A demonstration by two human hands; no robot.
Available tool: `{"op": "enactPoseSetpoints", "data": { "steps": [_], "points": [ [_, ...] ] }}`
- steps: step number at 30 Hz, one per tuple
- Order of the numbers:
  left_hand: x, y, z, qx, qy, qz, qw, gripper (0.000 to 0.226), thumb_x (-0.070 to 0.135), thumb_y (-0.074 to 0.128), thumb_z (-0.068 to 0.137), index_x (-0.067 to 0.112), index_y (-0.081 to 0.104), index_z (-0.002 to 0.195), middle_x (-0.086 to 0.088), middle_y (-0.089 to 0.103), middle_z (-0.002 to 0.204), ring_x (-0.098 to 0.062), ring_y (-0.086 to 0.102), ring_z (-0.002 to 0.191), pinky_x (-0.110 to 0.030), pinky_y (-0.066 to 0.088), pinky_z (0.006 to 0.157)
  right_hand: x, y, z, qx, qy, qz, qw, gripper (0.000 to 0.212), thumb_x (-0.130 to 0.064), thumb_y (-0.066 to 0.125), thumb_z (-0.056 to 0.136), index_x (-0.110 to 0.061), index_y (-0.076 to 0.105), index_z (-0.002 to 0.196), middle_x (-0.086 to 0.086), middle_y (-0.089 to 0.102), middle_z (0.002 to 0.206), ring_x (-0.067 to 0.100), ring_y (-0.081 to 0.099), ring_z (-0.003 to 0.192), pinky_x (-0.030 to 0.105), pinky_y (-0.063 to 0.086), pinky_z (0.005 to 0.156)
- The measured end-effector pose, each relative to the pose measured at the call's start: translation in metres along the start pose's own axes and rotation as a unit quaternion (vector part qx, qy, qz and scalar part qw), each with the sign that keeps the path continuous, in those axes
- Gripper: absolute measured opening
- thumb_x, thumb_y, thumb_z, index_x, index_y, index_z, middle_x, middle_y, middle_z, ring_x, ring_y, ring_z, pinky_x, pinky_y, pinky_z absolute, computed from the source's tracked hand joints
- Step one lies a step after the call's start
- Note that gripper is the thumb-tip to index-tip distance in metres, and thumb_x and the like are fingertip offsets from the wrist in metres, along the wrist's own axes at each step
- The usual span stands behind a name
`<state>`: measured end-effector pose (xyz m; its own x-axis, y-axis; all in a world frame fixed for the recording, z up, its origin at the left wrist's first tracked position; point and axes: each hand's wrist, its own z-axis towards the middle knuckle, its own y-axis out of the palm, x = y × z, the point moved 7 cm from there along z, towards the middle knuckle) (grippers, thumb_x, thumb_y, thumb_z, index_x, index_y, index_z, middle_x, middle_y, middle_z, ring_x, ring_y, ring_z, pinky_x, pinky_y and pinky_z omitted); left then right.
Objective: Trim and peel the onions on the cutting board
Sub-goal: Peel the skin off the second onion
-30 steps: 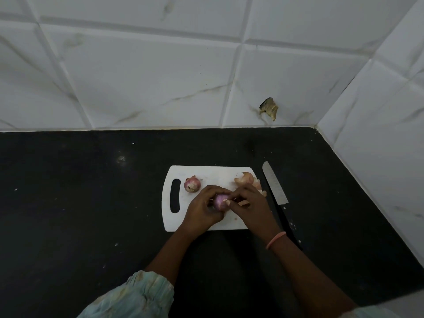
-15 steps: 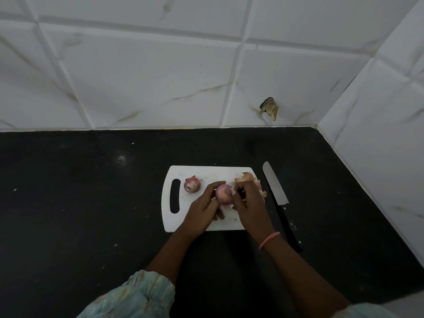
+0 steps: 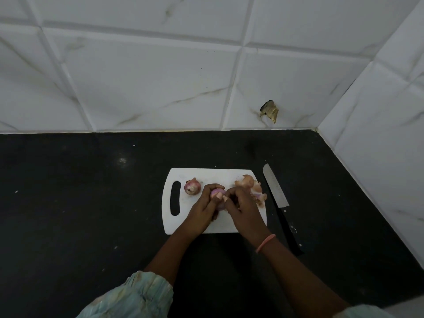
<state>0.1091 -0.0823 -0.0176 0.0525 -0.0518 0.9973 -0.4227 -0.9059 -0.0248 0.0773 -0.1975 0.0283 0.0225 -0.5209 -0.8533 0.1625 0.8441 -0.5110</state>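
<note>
A: Report board position and margins.

B: The white cutting board [image 3: 214,226] lies flat on the black desk [image 3: 68,214], its handle slot to the left. Open desk surface extends far to the left and toward the tiled wall [image 3: 149,88] behind. On the right, the knife [image 3: 278,203] lies on the desk just beside the board edge, blade pointing away, and the side wall closes in beyond it.

A: Hand status?

B: Left hand [image 3: 203,210]: its grip is curled round a pink, partly peeled onion [image 3: 218,194] above the board centre. Right hand [image 3: 243,210]: fingers bent against the same onion; whether they pinch skin cannot be told.

A: Other items on the board?

B: One unpeeled onion [image 3: 192,186] near the slot, apart from the hands. A heap of peels [image 3: 251,185] at the far right corner, touching the board edge.
</note>
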Motion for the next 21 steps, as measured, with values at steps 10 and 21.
{"op": "enactPoseSetpoints", "data": {
  "steps": [10,21],
  "points": [
    [0.012,-0.003,-0.010,0.031,0.006,-0.041,0.999,0.028,0.035,0.041,0.105,0.022,0.046,0.129,0.000,0.060,0.110,-0.013,0.057,0.084,-0.024,0.051,0.071,0.007,0.005,0.002,0.026,0.146,0.152,0.977,0.014,-0.007,0.052,0.095,-0.014,0.059,0.085,0.003,0.061,0.079,0.012,0.058,0.071,0.029,0.053,0.069],
    [0.014,-0.003,-0.012,0.043,0.011,-0.068,0.997,0.026,0.033,0.044,0.103,0.024,0.045,0.127,-0.005,0.056,0.116,-0.001,0.059,0.086,-0.019,0.051,0.074,0.020,0.014,-0.004,0.069,0.242,0.352,0.902,0.021,-0.011,0.049,0.097,0.000,0.065,0.102,0.019,0.069,0.096,0.026,0.063,0.086,0.044,0.051,0.085]
  ]
}}
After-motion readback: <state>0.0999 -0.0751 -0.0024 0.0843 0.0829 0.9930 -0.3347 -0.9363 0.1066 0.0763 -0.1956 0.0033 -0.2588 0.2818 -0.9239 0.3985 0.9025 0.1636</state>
